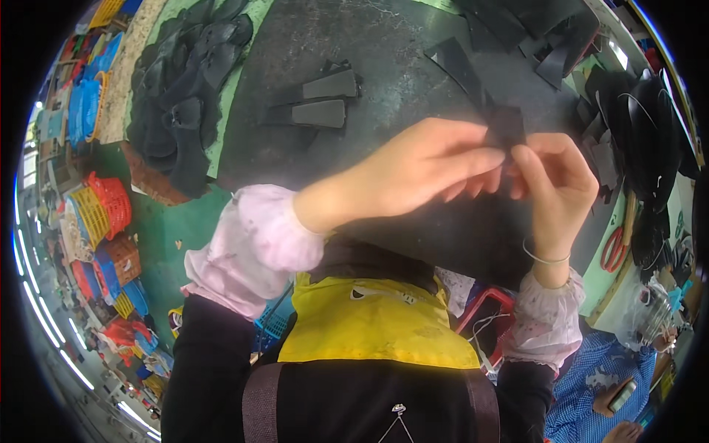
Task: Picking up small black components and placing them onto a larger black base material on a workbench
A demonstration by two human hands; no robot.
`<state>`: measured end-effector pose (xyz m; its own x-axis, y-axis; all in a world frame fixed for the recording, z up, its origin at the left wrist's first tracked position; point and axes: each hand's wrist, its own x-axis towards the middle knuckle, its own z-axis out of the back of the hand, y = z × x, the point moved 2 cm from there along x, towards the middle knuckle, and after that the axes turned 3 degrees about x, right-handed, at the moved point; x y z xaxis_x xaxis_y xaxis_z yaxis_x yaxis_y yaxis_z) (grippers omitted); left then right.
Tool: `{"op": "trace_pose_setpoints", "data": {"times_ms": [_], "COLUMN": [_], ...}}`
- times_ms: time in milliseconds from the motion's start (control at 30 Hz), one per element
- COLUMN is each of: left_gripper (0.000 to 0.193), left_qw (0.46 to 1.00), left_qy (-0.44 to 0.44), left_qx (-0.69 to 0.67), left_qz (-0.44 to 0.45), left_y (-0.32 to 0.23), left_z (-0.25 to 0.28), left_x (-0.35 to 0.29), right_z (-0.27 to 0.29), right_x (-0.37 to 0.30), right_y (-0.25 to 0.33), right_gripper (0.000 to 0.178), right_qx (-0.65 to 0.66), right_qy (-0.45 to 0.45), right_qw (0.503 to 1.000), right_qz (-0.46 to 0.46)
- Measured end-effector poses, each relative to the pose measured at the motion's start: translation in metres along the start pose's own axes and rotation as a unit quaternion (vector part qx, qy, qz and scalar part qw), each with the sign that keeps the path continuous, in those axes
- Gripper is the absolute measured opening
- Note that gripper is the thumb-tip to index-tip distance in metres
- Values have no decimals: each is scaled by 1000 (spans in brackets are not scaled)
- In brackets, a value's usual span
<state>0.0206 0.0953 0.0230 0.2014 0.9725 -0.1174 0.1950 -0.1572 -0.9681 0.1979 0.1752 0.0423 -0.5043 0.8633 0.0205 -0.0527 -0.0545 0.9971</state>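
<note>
A small dark piece of thin sheet material, perhaps leather (pixel 507 124), is held between both hands above the black work mat (pixel 399 59). My left hand (pixel 436 159) comes in from the left and pinches its near edge between thumb and fingers. My right hand (pixel 557 170), with a thin bangle at the wrist, has thumb and fingertips closed on its right corner. A longer black strip (pixel 456 68) lies just beyond the hands. To their left rest two black pieces with grey patches (pixel 319 114).
A heap of black cut pieces (pixel 185 96) lies at the left; more black pieces (pixel 509 26) lie at the far right. Red-handled scissors (pixel 613 249) lie by the right edge, near hanging black material (pixel 642 125). Another person's hand holds a phone (pixel 622 396) at lower right.
</note>
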Motion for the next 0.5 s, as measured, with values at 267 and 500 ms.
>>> {"op": "trace_pose_setpoints", "data": {"times_ms": [267,500], "left_gripper": [27,15], "left_qw": [995,850], "left_qy": [-6,-153], "left_qx": [57,485], "left_qz": [83,-135], "left_y": [-10,-5], "left_z": [19,-1], "left_x": [-34,-35], "right_z": [28,-7], "right_x": [40,-3], "right_y": [2,-6], "right_gripper": [37,12], "right_qx": [-368,-36], "right_qy": [-87,71], "right_qw": [916,996], "right_qz": [137,-39]}}
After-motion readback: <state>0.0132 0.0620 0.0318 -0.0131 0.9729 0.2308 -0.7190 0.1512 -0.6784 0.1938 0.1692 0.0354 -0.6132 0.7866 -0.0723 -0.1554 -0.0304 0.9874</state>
